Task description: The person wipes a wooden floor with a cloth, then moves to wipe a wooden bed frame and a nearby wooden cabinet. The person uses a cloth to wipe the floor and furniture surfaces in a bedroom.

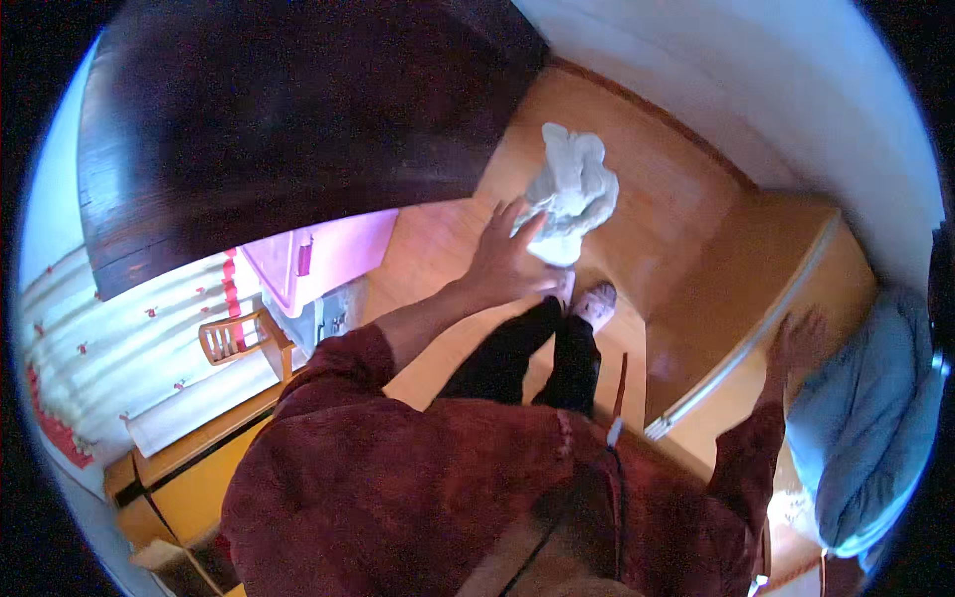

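My left hand [501,261] reaches forward with its fingers spread. A crumpled white cloth or thin bag [573,186] shows at and just beyond those fingertips. Whether the fingers grip it, or it only lies behind them, I cannot tell. To the right, my right hand [798,343] is somewhat blurred, its fingers apart, over a brown wooden panel [821,276]. It seems to hold nothing; contact with the panel is unclear. A pale strip [753,336] runs along the panel's edge, left of that hand. Blue-grey fabric [865,418] hangs beside the same hand.
A dark wooden furniture piece [313,104] fills the upper left. My feet [595,302] stand on the wood-toned floor [425,261]. A pink cabinet or appliance [328,254], a small wooden chair [237,339] and a patterned curtain [149,336] are at left. A pale wall [716,82] rises at upper right.
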Motion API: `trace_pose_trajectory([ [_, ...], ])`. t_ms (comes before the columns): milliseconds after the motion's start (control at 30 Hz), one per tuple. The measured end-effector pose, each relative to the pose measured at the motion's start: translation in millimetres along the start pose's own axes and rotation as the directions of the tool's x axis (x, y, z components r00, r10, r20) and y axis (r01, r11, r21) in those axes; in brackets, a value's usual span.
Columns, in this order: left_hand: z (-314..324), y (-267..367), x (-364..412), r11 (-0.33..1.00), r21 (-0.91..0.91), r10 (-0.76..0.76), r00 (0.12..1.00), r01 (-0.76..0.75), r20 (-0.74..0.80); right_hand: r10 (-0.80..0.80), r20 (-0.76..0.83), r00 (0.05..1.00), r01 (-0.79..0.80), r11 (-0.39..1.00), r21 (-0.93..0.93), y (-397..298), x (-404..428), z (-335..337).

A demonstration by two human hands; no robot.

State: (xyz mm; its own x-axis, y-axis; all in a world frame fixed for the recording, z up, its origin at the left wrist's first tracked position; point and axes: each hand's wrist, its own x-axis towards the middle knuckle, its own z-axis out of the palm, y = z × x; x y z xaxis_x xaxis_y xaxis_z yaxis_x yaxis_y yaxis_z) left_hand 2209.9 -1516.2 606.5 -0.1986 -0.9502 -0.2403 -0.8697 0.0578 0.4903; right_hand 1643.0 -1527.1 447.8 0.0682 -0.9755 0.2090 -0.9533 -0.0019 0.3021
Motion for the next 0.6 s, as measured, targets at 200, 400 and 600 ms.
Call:
trace_pose_trajectory([
  [200,13.4,-74.5,-216.3,0.959,0.135,-0.265,0.612,0.251,0.745,-0.058,-0.123,0.991,0.067,0.996,0.065,22.9,-31.7,16.0],
  [400,-9.1,-83.1,-267.9,0.918,0.253,-0.379,0.491,0.305,0.784,-0.003,0.157,0.988,-0.119,0.632,0.765,-112.6,-42.8,-97.6],
  [600,-6.3,-164.2,-296.2,0.95,0.192,-0.294,0.501,0.245,0.814,-0.704,0.704,0.094,-0.893,-0.372,-0.252,-262.4,-238.9,-218.3],
])
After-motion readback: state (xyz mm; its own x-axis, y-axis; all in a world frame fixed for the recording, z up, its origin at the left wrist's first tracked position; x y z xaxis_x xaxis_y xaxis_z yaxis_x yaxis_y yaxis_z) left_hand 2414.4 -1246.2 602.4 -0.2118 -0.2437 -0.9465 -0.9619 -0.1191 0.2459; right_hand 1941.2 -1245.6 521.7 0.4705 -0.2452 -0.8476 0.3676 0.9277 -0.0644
